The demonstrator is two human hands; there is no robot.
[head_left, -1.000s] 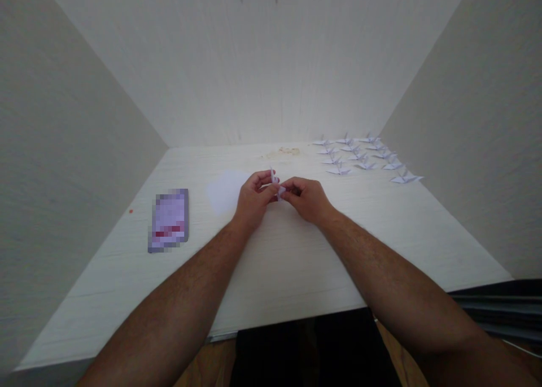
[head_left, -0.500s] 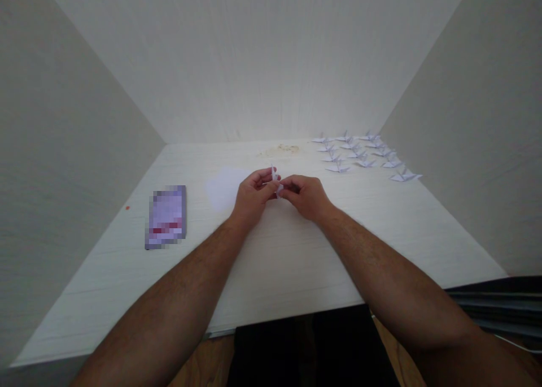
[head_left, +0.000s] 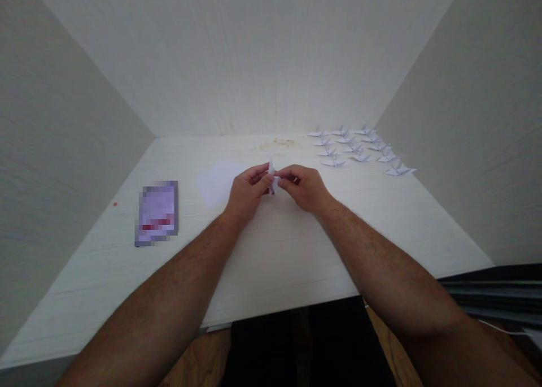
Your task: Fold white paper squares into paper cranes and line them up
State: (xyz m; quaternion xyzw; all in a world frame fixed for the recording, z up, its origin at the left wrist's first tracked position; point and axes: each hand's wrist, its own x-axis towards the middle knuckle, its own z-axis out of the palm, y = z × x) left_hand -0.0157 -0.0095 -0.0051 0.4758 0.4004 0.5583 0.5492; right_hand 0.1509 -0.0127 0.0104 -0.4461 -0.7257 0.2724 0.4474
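A small folded white paper piece (head_left: 272, 179), seemingly an origami crane, stands between my hands above the middle of the table. My left hand (head_left: 249, 188) pinches it from the left, thumb in front and fingers behind. From the right, the thumb and forefinger of my right hand (head_left: 302, 185) grip its edge. My fingers cover much of the paper, so its exact folds are hard to make out. White paper sheets (head_left: 214, 186) lie flat on the table, partly behind my left hand.
Several white paper cranes (head_left: 355, 148) stand in rows at the back right of the white table (head_left: 279, 262). A blurred-out rectangular object (head_left: 157, 212) lies at the left, near a small red spot (head_left: 114, 204). Pale walls (head_left: 245, 59) enclose the back and sides.
The whole view has shifted slightly. The folded paper is turned a little between my fingers, and my right fingertips have moved a bit on its edge.
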